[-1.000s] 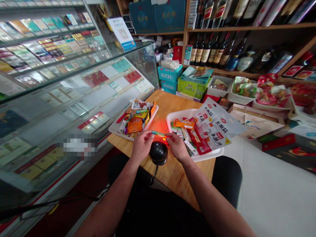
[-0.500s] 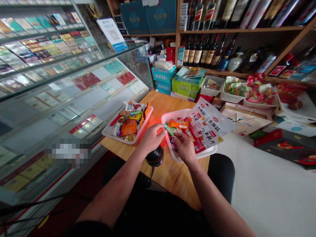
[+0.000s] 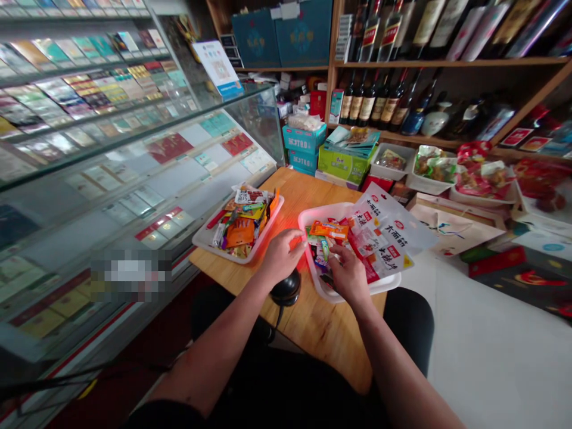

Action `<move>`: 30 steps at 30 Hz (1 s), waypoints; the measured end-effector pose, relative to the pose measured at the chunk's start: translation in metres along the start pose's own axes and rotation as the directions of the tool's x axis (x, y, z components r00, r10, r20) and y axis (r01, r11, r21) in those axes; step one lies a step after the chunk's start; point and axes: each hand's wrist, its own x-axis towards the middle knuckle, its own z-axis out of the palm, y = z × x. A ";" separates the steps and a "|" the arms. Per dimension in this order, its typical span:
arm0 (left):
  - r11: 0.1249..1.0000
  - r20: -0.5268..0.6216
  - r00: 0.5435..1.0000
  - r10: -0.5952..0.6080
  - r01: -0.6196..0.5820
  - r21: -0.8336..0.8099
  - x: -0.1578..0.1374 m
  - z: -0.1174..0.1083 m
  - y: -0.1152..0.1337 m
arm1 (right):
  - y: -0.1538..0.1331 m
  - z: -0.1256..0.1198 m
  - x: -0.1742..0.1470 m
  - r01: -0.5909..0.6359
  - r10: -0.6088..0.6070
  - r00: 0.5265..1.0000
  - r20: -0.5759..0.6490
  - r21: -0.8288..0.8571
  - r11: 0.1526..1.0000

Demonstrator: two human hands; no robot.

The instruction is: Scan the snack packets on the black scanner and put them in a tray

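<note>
The right hand (image 3: 348,271) is down over the white tray (image 3: 389,282) on the person's right, its fingertips among the small packets beside a slim green packet (image 3: 325,249). That green packet lies in this tray; from here I can't tell whether the fingers pinch it or merely touch it. The left hand (image 3: 282,255) hovers at the tray's near-left edge, thumb and fingers loosely curled with a gap between them, and I see nothing in it.

To do this neatly, I'd say keep the right hand low and let a packet go flat, rather than dropping it from above, since slick wrappers probably slide. Mind the orange packet (image 3: 329,230) just beyond the fingertips: a wide sweep could push it off the pile. The big grey pouches (image 3: 404,235) lean out past the far-right rim and look top-heavy, so a nudge from the right knuckles might tip them over the edge.

The left wrist sits close above a black dome-shaped device (image 3: 286,288) on the wooden surface (image 3: 295,185); better to lift that arm clear than drag it across. The other tray (image 3: 230,256) stands well apart, heaped with mixed packets, so taking from the top one at a time seems wisest.
</note>
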 end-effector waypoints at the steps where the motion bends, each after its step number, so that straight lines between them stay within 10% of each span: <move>1: 1.000 -0.025 1.000 -0.007 0.007 0.004 -0.004 -0.003 -0.004 | -0.002 0.002 0.000 0.015 -0.015 1.000 0.002 0.002 1.000; 12: 0.896 -0.376 0.927 0.001 0.166 0.411 -0.027 -0.069 -0.078 | -0.018 0.029 0.003 0.145 -0.145 0.989 0.041 -0.014 0.989; 20: 0.708 -0.303 0.937 -0.174 0.333 0.623 -0.013 -0.101 -0.146 | -0.037 0.041 0.002 0.132 -0.134 0.988 0.080 0.019 0.991; 26: 0.788 -0.302 0.943 -0.140 0.291 0.542 -0.010 -0.115 -0.157 | -0.044 0.041 0.004 0.135 -0.135 0.989 0.066 0.008 0.991; 30: 0.955 -0.444 0.887 -0.126 0.229 0.187 -0.013 -0.123 -0.138 | -0.050 0.042 0.006 0.154 -0.156 0.986 0.056 0.039 0.987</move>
